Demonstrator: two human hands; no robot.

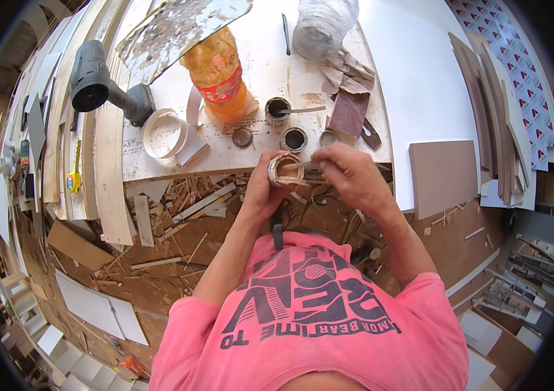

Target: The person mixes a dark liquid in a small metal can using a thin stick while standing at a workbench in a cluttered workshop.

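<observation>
My left hand (265,191) is closed round a small stained jar (284,168) with pale brown contents, just beyond the bench edge. My right hand (342,171) pinches a thin stirring stick (302,165) that reaches into it. Just beyond them on the white bench top (216,156) stand two open cans of dark liquid (294,139) (278,107), the farther with a stick across it. A round lid (242,137) and a small round container (328,138), partly behind my right hand, lie near them. A reddish-brown sanding sheet (349,114) is to the right.
A power tool (137,104), white ring container (163,133), orange bottle (220,98), mottled board (182,29) and wrapped bundle (324,26) are on the bench. A tape measure (73,182) is left. Stacked boards (442,176) stand right. Wood offcuts (179,251) litter the floor.
</observation>
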